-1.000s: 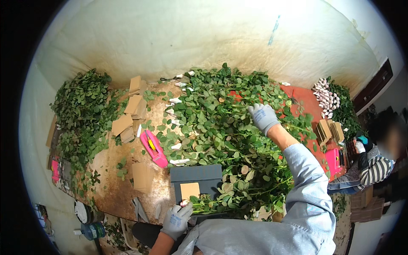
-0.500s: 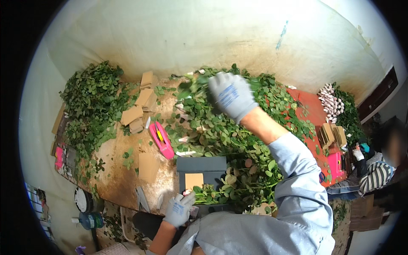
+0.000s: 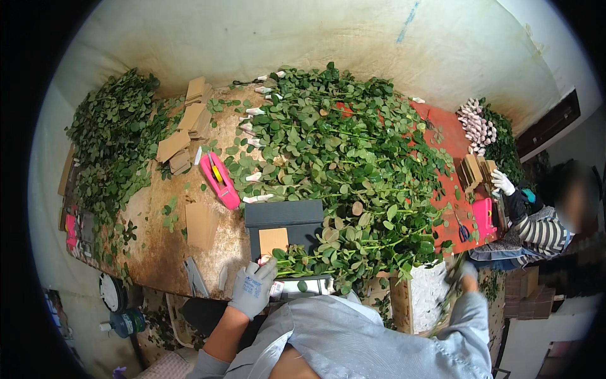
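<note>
My left hand (image 3: 254, 287), in a grey glove, is closed at the near edge of a dark grey box-like stand (image 3: 284, 213). Its fingertips pinch a pinkish rose (image 3: 265, 259) beside a tan cardboard piece (image 3: 273, 243). Leafy stems (image 3: 360, 252) run rightward from there across the stand. My right hand (image 3: 468, 271) is low on the right, smeared by motion. A blurred leafy rose stem (image 3: 449, 290) hangs at its fingers, over a white-lined box (image 3: 427, 297). Beyond both hands spreads a thick layer of rose stems (image 3: 341, 139), white-wrapped heads on the left.
A pink tape dispenser (image 3: 219, 182) and cardboard pieces (image 3: 189, 126) lie on the worn table (image 3: 151, 221). Another leafy heap (image 3: 110, 136) stands at left. Scissors (image 3: 463, 230) lie on the red surface (image 3: 445, 189). At right sits another person (image 3: 536, 227) with a white-gloved hand.
My right hand has swept from above the far part of the stem layer down to the low right. My left hand stays by the rose. The whole view has shifted slightly.
</note>
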`<state>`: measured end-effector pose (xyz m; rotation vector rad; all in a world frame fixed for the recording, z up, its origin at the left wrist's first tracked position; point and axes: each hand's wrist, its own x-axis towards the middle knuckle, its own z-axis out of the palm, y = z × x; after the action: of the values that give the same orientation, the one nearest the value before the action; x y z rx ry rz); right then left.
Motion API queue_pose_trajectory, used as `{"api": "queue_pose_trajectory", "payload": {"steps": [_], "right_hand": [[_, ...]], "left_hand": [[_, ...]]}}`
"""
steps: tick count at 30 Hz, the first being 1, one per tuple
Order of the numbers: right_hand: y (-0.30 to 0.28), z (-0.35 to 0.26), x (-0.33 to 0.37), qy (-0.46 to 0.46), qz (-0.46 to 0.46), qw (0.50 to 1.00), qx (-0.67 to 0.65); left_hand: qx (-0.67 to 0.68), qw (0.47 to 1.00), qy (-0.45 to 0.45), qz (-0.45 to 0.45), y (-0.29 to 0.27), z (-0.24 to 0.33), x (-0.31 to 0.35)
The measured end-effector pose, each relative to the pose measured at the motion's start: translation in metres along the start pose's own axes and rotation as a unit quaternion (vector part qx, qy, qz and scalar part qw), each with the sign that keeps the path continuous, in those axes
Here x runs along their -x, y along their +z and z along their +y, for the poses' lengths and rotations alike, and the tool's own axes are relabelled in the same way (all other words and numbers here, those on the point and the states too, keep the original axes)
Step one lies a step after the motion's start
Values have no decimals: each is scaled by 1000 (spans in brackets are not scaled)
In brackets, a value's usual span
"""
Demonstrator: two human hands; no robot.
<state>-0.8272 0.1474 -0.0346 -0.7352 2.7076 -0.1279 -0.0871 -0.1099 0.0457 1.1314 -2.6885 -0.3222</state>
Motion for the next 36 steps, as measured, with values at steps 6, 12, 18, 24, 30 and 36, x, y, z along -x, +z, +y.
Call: {"api": "queue_pose_trajectory", "payload": {"steps": [6, 12, 18, 24, 30, 36], "right_hand": [[135, 59, 107, -90, -447, 799, 392], [60, -102, 33, -87, 124, 977, 150], [-117, -413, -11, -346, 278, 890, -107], [-74, -674, -39, -512, 188, 833, -86], [16, -833, -52, -477, 21, 878, 12], [97, -910, -102, -427, -74, 900, 46]], "left_hand": [[-6, 1000, -15, -16, -6, 0, 9], [-15, 999, -15, -26, -6, 0, 11], [-3, 1000, -5, -27, -2, -6, 4], [-16, 999, 1, -47, -1, -11, 2], [33, 997, -29, -66, -1, -12, 3], [-58, 992, 7, -114, 64, -22, 59]]}}
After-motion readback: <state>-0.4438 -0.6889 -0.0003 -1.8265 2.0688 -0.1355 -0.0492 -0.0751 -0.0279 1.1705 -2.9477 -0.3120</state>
